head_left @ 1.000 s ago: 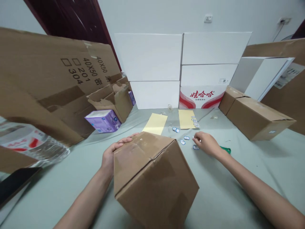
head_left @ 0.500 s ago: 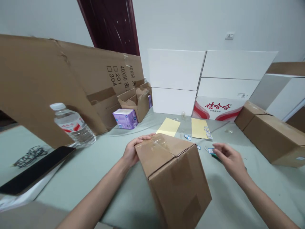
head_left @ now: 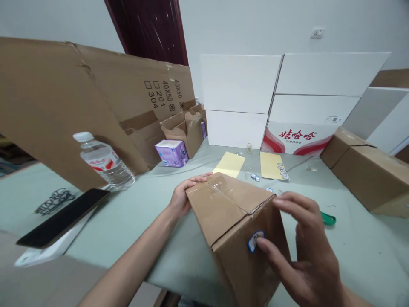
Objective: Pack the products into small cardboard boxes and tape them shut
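Note:
A brown cardboard box [head_left: 230,192] stands tilted in front of me on the green-covered table. My left hand [head_left: 187,194] grips its far left edge, fingers over the top and thumb hidden. A small blue-edged label [head_left: 255,241] lies against the box's right-hand side. The thumb of my right hand [head_left: 303,243] presses on that label, while its other fingers are spread, with the fingertips by the box's upper corner. Behind the box, more blue-edged labels [head_left: 254,177] lie on the table near two yellow sheets [head_left: 230,164].
A green-handled tool [head_left: 328,218] lies right of my right hand. On the left are a water bottle [head_left: 107,162], a black flat object [head_left: 64,219] and a purple tissue pack [head_left: 172,153]. Cardboard panels [head_left: 105,102] and a brown box [head_left: 367,170] flank the table.
My right hand has come from the table on the right to the side of the box, bringing a blue-edged label there. My left hand keeps its grip on the box.

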{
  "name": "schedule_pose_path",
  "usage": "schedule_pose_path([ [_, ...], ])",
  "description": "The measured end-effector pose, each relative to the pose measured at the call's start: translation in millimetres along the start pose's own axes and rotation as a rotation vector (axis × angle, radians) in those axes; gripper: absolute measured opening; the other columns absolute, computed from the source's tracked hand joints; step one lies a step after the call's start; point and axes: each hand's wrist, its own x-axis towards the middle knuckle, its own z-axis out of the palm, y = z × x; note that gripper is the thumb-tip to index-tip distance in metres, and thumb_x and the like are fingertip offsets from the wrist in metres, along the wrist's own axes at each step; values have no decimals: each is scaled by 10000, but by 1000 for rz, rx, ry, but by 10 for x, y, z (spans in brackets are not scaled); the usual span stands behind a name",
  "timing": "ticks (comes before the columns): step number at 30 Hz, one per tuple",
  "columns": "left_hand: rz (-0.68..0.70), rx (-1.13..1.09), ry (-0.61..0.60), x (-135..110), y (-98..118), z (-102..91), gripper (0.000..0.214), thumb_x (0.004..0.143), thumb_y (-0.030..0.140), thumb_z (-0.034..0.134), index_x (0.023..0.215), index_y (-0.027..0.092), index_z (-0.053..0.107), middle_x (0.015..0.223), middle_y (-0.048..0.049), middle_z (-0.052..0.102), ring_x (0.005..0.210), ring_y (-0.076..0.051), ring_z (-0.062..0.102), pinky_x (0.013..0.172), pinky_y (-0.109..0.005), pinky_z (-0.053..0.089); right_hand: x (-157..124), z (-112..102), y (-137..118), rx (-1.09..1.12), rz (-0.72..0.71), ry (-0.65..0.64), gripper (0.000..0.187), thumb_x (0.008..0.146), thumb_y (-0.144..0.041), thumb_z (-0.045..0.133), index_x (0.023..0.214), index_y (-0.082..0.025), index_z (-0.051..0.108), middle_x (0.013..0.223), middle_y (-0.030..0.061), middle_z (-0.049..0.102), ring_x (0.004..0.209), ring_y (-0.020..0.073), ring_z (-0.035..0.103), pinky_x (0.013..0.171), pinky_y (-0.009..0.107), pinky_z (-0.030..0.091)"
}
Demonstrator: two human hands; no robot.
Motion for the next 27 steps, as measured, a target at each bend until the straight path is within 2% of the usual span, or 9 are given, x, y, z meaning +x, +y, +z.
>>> schedule_pose_path([
  [4, 2, 28, -20, -1, 13, 47, 213, 567, 264, 591, 625, 142, 756, 1120, -131, 748, 1206, -404, 572, 1066, -495, 415, -47, 6, 32, 30, 137, -88, 877, 857, -517, 661, 1560, -279, 193, 1540, 149, 329, 1427, 381, 340, 1105, 570, 419],
  [8, -5, 44, -18, -16, 21, 84, 219, 557, 269, 590, 622, 144, 758, 1122, -128, 746, 1185, -407, 581, 1046, -499, 430, -77, 13, 67, 224, 265, -183, 751, 946, -483, 551, 1570, -335, 161, 1495, 111, 464, 1326, 303, 530, 987, 435, 560],
  [11, -10, 42, -17, -36, 19, 89, 214, 557, 274, 592, 617, 155, 759, 1129, -120, 745, 1225, -407, 556, 1055, -489, 424, -100, 11, 79, 267, 272, -197, 670, 983, -456, 492, 1564, -364, 171, 1459, 95, 517, 1262, 261, 598, 960, 384, 581],
  [15, -7, 53, -19, -40, 29, 95, 216, 555, 281, 605, 626, 160, 770, 1120, -127, 747, 1290, -412, 501, 1084, -477, 399, -107, 23, 69, 152, 211, -150, 987, 826, -678, 607, 1587, -322, 89, 1490, 154, 470, 1337, 355, 519, 994, 491, 552],
  [18, 3, 73, -9, -40, 57, 111, 214, 547, 285, 606, 616, 165, 769, 1115, -131, 746, 1288, -421, 496, 1096, -485, 384, -141, 0, 42, 99, 208, -144, 1141, 735, -734, 659, 1593, -311, 37, 1496, 174, 456, 1323, 387, 524, 976, 535, 554],
  [20, 3, 89, 5, -82, 69, 126, 217, 546, 297, 608, 612, 165, 767, 1140, -133, 735, 1274, -438, 498, 1094, -504, 378, -240, -35, 3, 52, 184, -135, 1191, 721, -695, 708, 1598, -293, 9, 1543, 181, 391, 1366, 412, 466, 1018, 573, 514],
  [23, 24, 121, 42, -267, 28, 149, 211, 573, 312, 618, 632, 180, 773, 1244, -109, 689, 1311, -448, 450, 1128, -510, 328, -525, -72, -56, -92, 193, -133, 1125, 748, -480, 786, 1595, -344, 58, 1631, 139, 224, 1431, 452, 345, 1072, 639, 428],
  [25, 106, 201, 78, -460, -45, 160, 210, 633, 328, 622, 683, 209, 787, 1294, -76, 658, 1351, -432, 406, 1175, -497, 258, -736, -71, -53, -178, 266, -131, 1126, 730, -364, 809, 1587, -387, 79, 1652, 122, 149, 1444, 475, 301, 1056, 665, 421],
  [27, 213, 296, 93, -656, -125, 177, 212, 704, 353, 623, 752, 245, 798, 1320, -47, 634, 1376, -411, 381, 1215, -489, 183, -888, -77, 4, -201, 368, -136, 1204, 679, -363, 840, 1591, -362, 55, 1650, 151, 122, 1454, 495, 264, 1031, 662, 445],
])
